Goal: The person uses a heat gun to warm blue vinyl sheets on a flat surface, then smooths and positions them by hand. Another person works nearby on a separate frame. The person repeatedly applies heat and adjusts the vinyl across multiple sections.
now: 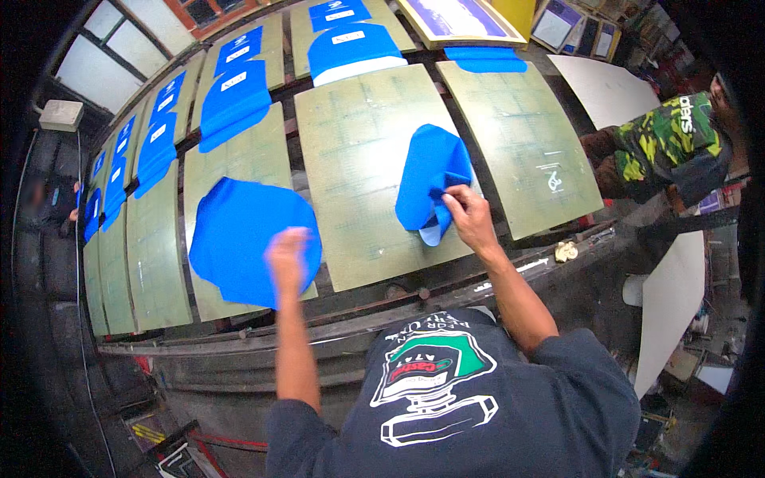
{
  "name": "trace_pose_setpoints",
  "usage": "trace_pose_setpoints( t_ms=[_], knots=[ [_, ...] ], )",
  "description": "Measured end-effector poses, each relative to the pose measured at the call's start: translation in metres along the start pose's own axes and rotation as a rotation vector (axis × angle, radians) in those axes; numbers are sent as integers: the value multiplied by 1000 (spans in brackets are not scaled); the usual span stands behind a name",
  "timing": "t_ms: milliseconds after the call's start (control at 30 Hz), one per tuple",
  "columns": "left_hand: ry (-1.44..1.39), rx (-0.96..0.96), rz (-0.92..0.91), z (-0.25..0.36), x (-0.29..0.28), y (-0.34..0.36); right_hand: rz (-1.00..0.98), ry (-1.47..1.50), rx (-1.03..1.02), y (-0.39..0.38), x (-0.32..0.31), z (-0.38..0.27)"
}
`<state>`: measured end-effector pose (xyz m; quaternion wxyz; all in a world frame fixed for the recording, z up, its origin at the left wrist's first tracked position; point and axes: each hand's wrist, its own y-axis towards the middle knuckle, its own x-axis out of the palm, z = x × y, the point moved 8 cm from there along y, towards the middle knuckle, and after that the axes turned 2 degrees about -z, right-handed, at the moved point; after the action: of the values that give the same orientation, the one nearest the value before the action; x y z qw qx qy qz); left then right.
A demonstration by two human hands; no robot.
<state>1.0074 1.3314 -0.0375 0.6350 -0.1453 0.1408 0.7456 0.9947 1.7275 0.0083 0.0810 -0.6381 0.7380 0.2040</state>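
My right hand (pixel 470 217) pinches the edge of a blue fabric piece (pixel 422 171), which lies partly folded on a pale green board in front of me. Its near end is bunched under my fingers, and a lighter underside shows at the bottom. To the left, a larger rounded blue fabric panel (pixel 239 239) lies on the neighbouring board, its near edge overhanging slightly. My left hand (pixel 288 259) is over the right part of that panel, smeared by motion; whether it touches or grips the cloth cannot be told.
Tilted green boards (pixel 358 135) stand in rows, with gaps between them. Several carry blue cut pieces (pixel 235 92) with white printed patches. A framed printing screen (pixel 470 22) rests at the far edge. Another person in a camouflage-patterned shirt (pixel 669 135) is at the right; a dark rail (pixel 358 319) runs along the near side.
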Motion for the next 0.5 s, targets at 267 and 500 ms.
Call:
trace_pose_setpoints(
  t_ms=[267, 500],
  knots=[
    [-315, 45, -297, 135, 202, -22, -67, 119, -43, 22, 11, -79],
    [-1260, -411, -190, 156, 162, 23, -236, 807, 719, -57, 18, 68]
  ],
)
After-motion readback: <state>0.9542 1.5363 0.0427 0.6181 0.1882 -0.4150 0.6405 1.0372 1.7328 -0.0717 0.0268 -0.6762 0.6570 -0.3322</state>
